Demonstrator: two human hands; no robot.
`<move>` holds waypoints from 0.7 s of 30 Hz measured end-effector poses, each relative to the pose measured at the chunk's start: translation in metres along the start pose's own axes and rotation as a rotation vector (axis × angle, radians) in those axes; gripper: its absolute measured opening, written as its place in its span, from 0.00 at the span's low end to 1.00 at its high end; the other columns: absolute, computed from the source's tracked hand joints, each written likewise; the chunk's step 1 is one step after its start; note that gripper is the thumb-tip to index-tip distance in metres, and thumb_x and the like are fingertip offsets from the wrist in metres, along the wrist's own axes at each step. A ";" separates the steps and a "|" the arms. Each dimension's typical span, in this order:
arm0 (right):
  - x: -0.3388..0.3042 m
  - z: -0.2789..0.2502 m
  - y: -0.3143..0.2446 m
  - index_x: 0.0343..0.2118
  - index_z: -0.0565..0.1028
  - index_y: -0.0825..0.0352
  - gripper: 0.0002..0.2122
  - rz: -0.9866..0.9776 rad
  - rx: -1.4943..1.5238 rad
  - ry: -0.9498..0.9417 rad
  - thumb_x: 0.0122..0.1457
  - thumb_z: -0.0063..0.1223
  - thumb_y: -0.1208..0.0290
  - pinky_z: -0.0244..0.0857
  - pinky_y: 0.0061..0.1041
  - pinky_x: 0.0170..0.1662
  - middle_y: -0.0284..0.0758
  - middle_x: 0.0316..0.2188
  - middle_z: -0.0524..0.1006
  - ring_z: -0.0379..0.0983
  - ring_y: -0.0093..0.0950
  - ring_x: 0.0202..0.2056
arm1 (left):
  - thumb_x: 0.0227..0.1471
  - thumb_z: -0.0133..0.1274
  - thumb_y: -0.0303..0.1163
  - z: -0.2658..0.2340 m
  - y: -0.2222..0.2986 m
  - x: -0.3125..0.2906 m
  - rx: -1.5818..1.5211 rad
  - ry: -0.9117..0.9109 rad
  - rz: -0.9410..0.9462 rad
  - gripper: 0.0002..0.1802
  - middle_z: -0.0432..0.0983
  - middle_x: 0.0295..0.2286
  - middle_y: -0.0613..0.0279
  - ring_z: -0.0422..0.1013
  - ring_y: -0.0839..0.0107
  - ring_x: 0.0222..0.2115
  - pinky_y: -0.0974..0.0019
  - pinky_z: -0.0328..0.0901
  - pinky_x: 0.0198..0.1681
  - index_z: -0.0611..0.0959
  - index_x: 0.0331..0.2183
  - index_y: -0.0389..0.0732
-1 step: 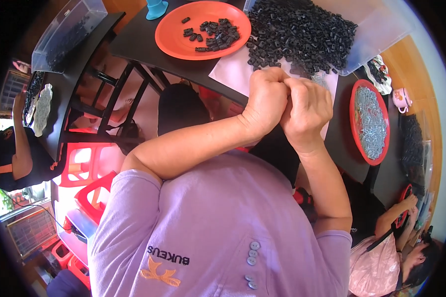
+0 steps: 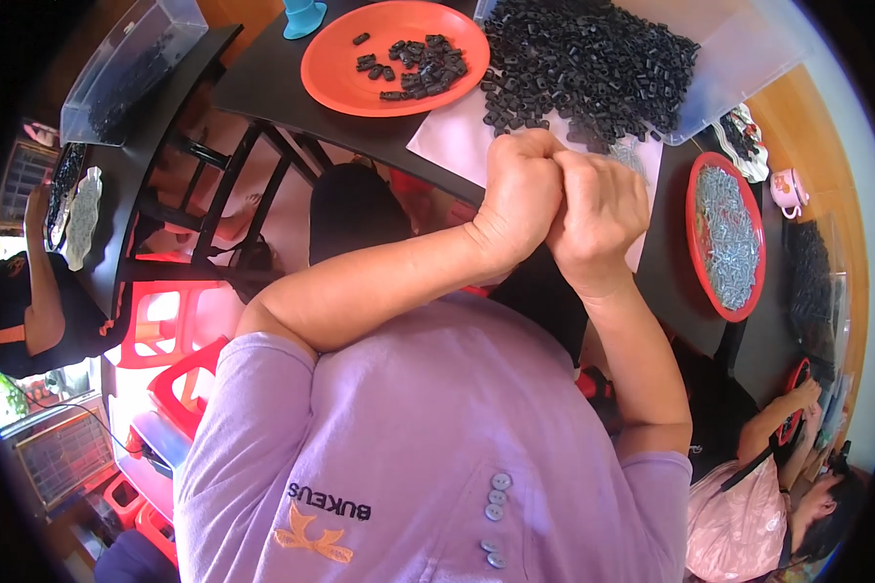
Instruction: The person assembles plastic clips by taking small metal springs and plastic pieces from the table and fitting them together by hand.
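The dark counter (image 2: 262, 83) runs across the top of the view, bent by the lens. On it is a clear tub (image 2: 749, 73), cut off by the upper edge, and at its left a broad pile (image 2: 583, 68) of small black parts spreads onto a pale sheet (image 2: 452, 146). An orange plate (image 2: 345, 83) stands left of the pile with a loose cluster of similar black parts (image 2: 428, 73). To the right is a red tray (image 2: 693, 223) full of thin silver pieces (image 2: 731, 238).

The left hand (image 2: 523, 194) and right hand (image 2: 598, 209) are raised together in front of the sheet, just on the wearer's side of the pile, touching at the thumb side. The fingers (image 2: 540, 143) curl inward. Their tips are out of sight, so I cannot tell whether they are clenched bare or grasping something. The step in hand looks like close work at the fingertips; the next move probably calls for a small, steady action with both hands braced against each other.

Anything between the hands is hidden by their backs; the nearest parts in sight are those at the pile's near edge. Something clear or silvery behind the right hand is too indistinct to name.
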State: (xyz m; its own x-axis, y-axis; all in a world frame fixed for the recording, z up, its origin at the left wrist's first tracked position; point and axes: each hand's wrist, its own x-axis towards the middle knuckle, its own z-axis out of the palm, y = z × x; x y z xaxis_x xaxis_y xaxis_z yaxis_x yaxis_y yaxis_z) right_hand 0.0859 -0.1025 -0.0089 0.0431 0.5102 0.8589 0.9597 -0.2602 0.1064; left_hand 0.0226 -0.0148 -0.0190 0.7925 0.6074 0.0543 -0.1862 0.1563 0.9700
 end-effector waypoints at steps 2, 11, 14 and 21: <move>-0.002 0.002 0.000 0.34 0.74 0.65 0.10 -0.016 0.026 0.021 0.45 0.53 0.75 0.58 0.29 0.29 0.32 0.24 0.73 0.69 0.30 0.26 | 0.50 0.43 0.18 0.001 0.002 -0.002 0.002 -0.010 -0.011 0.10 0.74 0.24 0.65 0.67 0.80 0.24 0.73 0.65 0.26 0.81 0.27 0.31; 0.016 -0.044 0.030 0.40 0.76 0.62 0.16 0.360 0.272 -0.193 0.46 0.53 0.84 0.70 0.32 0.36 0.34 0.33 0.78 0.77 0.35 0.33 | 0.47 0.53 0.26 -0.048 0.049 0.011 0.157 -0.044 0.060 0.08 0.78 0.21 0.59 0.74 0.76 0.20 0.73 0.67 0.21 0.81 0.27 0.30; -0.005 -0.053 0.059 0.32 0.76 0.62 0.11 0.398 0.167 -0.193 0.46 0.53 0.84 0.70 0.33 0.34 0.33 0.28 0.79 0.77 0.34 0.31 | 0.50 0.57 0.26 -0.089 0.060 0.042 0.418 0.055 0.214 0.06 0.79 0.24 0.63 0.73 0.78 0.23 0.75 0.66 0.25 0.84 0.31 0.33; -0.022 -0.048 0.052 0.27 0.76 0.62 0.09 0.348 0.116 -0.267 0.44 0.52 0.85 0.68 0.33 0.35 0.32 0.26 0.78 0.75 0.35 0.31 | 0.38 0.62 0.24 -0.091 0.046 0.054 0.994 0.092 0.841 0.07 0.75 0.26 0.56 0.73 0.57 0.30 0.58 0.68 0.34 0.83 0.27 0.39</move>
State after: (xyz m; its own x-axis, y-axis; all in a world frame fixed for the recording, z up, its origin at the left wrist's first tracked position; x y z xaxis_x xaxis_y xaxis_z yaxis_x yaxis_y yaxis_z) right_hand 0.1219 -0.1667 0.0022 0.4244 0.6061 0.6727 0.8994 -0.3681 -0.2358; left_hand 0.0044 0.0964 0.0068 0.5944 0.2935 0.7487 -0.0649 -0.9105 0.4085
